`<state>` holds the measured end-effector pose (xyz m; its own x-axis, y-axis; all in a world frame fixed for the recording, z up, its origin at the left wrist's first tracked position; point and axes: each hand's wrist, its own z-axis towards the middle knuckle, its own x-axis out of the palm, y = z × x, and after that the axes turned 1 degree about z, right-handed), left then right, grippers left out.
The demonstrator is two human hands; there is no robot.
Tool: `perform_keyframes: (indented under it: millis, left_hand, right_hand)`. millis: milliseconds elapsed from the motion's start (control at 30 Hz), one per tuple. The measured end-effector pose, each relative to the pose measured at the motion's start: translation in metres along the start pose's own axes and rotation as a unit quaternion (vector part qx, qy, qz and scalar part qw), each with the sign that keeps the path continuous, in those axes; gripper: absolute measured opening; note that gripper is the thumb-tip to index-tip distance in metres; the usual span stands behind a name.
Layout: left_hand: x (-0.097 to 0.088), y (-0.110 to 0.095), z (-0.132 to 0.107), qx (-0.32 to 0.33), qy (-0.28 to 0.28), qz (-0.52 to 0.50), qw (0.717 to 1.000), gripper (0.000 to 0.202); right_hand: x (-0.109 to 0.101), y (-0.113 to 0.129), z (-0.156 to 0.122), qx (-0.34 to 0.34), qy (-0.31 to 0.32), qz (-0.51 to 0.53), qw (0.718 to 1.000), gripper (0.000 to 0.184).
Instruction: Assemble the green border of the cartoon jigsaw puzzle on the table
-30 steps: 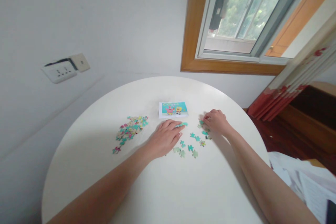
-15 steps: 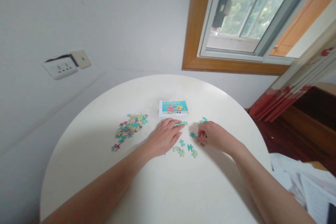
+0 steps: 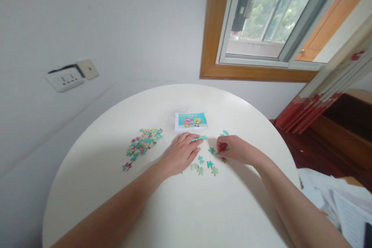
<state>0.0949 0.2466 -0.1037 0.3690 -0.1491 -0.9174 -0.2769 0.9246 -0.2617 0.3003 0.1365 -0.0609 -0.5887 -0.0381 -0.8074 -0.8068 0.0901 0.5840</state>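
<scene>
My left hand lies flat on the white table, fingers stretched out. Its fingertips rest on a short row of teal puzzle pieces just below the picture card, which shows cartoon figures on teal. To the right, my right hand is curled with thumb and fingers together. A bit of teal puzzle piece shows at its fingers, mostly hidden. Close to these fingertips lies a loose teal piece. Between and below the hands are several scattered pieces, among them a teal one and a pale green one.
A heap of mixed puzzle pieces spreads left of my left hand. Another teal piece lies beyond my right hand. The wall with a socket and a wood-framed window stands behind the table. Papers lie at the right.
My right hand has shifted slightly left, its fingers curled more tightly. My left hand stays on the row of pieces. The whole view has tilted a little.
</scene>
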Motion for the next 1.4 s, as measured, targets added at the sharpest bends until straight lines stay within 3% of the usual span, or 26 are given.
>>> perform_keyframes:
  millis: [267,533,800,967,1133,1233,1333,1400]
  left_hand:
    - [0.0,0.0,0.0,0.003,0.001,0.006,1.0,0.038]
    - [-0.003,-0.003,0.0,0.003,0.006,0.014,1.0,0.038]
    - [-0.002,-0.002,0.0,0.002,0.006,0.015,1.0,0.038]
    - [-0.001,-0.002,0.001,0.003,0.006,0.019,1.0,0.038]
    - [0.0,0.0,0.0,0.003,0.005,0.02,1.0,0.038]
    - [0.001,0.001,0.0,0.004,0.004,0.019,1.0,0.038]
    - [0.002,0.002,0.0,0.002,0.006,0.019,1.0,0.038]
    - [0.002,0.002,0.0,0.002,0.005,0.02,1.0,0.038]
  right_hand:
    - [-0.001,-0.023,0.026,-0.004,-0.093,0.081,0.992,0.013]
    - [0.01,-0.021,0.048,0.007,-0.102,0.023,0.994,0.015]
    - [0.015,-0.017,0.051,-0.009,-0.118,-0.009,0.993,0.018]
    - [0.019,-0.018,0.053,-0.012,-0.126,0.001,0.992,0.01]
    - [0.011,-0.017,0.045,-0.002,-0.11,0.06,0.992,0.006]
    - [0.0,-0.021,0.034,0.003,-0.066,0.062,0.996,0.008]
    - [-0.008,-0.026,0.022,0.021,-0.02,0.024,0.999,0.009]
    - [-0.009,-0.027,0.017,0.027,-0.021,-0.038,0.999,0.011]
